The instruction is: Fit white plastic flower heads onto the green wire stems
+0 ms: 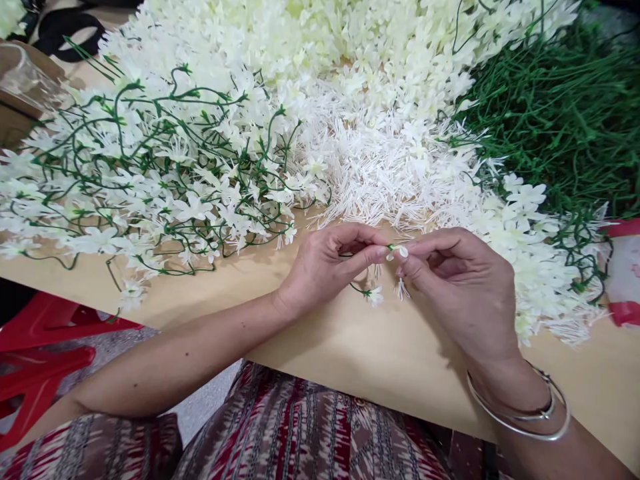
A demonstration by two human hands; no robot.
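My left hand (336, 261) pinches a green artificial flower stem, whose tip pokes out between thumb and forefinger. A white flower (374, 295) on the same or a neighbouring stem hangs below these fingers. At the tip, my right hand (457, 283) holds a small white petal piece (400, 252) between thumb and forefinger, touching the stem end. White stamen threads (402, 289) dangle under the right fingertips. Just beyond both hands lies a heap of loose white stamens (373, 170). What the curled lower fingers of each hand hold is hidden.
Assembled white flowers on green stems (165, 173) spread across the left of the table (345, 347). Loose white petals (320, 33) are heaped at the back, and bare green stems (565, 113) at the right. Red stools (45, 347) stand below the table's left edge.
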